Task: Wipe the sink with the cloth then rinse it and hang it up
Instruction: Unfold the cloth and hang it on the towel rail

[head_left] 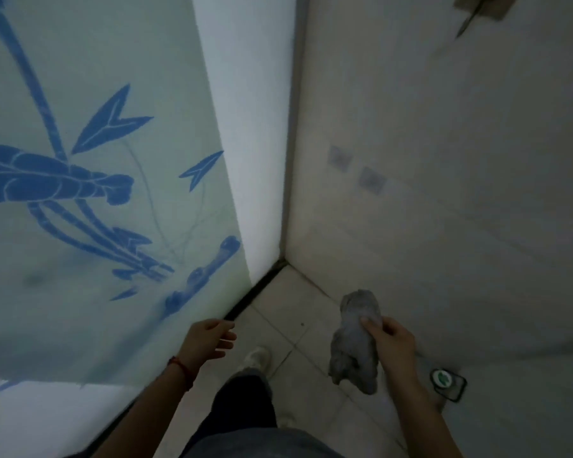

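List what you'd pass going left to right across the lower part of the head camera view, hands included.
Frosted glass panel with blue plant print → left hand, open and empty → shoe on the tiled floor → grey cloth → right hand gripping it → small green-and-white object by the wall.

No readable text, number or brand name anywhere in this view. Only 1 sign-like mark: a round green and white emblem on the small dark-edged object point(447, 383) lying on the tiled floor point(298, 328) at the lower right, too blurred to read as letters. On the frosted glass panel point(90, 180) at the left, only a blue plant pattern, without words. On the pale wall point(460, 193) at the right, 2 faint grey squares point(356, 168), empty of any legible writing. On the grey cloth point(356, 342), no label visible.
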`<state>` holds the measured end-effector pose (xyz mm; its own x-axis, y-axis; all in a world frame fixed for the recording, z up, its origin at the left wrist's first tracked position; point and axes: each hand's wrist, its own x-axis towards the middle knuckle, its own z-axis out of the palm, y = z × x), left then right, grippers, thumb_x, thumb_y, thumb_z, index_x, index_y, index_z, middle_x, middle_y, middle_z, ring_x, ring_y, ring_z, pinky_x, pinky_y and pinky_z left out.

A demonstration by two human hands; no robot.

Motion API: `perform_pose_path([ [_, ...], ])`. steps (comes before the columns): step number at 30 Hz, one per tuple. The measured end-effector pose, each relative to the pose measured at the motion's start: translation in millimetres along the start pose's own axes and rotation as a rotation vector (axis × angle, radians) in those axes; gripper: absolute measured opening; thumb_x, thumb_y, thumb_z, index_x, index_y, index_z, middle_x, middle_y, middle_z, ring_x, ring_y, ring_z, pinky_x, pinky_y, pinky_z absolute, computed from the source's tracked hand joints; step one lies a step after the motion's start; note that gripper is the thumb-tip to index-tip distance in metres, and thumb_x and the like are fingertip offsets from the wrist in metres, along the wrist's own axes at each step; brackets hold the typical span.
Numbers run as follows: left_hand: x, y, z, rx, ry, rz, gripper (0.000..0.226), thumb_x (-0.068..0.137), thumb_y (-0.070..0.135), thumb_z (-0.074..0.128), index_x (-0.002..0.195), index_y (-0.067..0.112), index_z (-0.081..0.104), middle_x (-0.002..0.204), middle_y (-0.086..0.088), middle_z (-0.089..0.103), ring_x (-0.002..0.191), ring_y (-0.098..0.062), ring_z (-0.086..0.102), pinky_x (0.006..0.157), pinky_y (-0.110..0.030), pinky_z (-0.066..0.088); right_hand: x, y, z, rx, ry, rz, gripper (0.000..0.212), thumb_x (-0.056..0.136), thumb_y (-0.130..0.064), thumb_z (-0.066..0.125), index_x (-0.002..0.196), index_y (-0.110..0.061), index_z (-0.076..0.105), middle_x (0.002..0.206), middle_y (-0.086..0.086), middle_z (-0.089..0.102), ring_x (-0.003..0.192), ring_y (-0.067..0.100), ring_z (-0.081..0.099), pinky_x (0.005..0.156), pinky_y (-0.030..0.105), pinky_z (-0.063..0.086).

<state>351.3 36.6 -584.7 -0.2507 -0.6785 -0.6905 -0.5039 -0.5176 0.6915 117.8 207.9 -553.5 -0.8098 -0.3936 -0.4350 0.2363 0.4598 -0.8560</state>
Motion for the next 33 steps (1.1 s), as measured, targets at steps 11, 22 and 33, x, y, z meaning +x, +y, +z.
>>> perform_pose_path([
  [11, 64.7, 171.6, 78.5, 0.385, -0.613, 0.258, 0.015, 0.091, 0.015, 0.053, 0.081, 0.013, 0.064, 0.075, -0.005, 0.065, 0.063, -0.014, 0.059, 0.055, -0.021, 0.047, -7.8, -47.3, 18.5, 0.519, 0.305, 0.036, 0.029, 0.075, -0.026, 0.072, 0.060, -0.009, 0.054, 0.062, 0.009, 0.054, 0.071, 0.024, 0.048, 0.068, 0.035, 0.037],
  [22, 3.6, 199.5, 128.5, 0.073, -1.034, 0.325, 0.018, 0.090, 0.009, 0.049, 0.091, 0.003, 0.066, 0.089, -0.011, 0.068, 0.076, -0.013, 0.067, 0.065, -0.024, 0.055, -8.8, -93.0, 29.2, 0.630, 0.268, -0.064, 0.036, 0.085, -0.017, 0.061, 0.094, 0.017, 0.057, 0.087, 0.031, 0.062, 0.083, 0.029, 0.059, 0.076, 0.041, 0.047],
  [33, -13.6, 196.7, 137.8, 0.141, -0.746, 0.701, 0.026, 0.078, -0.003, 0.064, 0.071, 0.021, 0.072, 0.063, 0.006, 0.072, 0.064, -0.011, 0.068, 0.059, -0.021, 0.055, -14.6, -108.1, 44.3, 0.059, 0.541, -0.354, 0.026, 0.074, -0.040, 0.070, 0.074, -0.018, 0.056, 0.074, 0.001, 0.060, 0.070, 0.009, 0.055, 0.061, 0.016, 0.044],
])
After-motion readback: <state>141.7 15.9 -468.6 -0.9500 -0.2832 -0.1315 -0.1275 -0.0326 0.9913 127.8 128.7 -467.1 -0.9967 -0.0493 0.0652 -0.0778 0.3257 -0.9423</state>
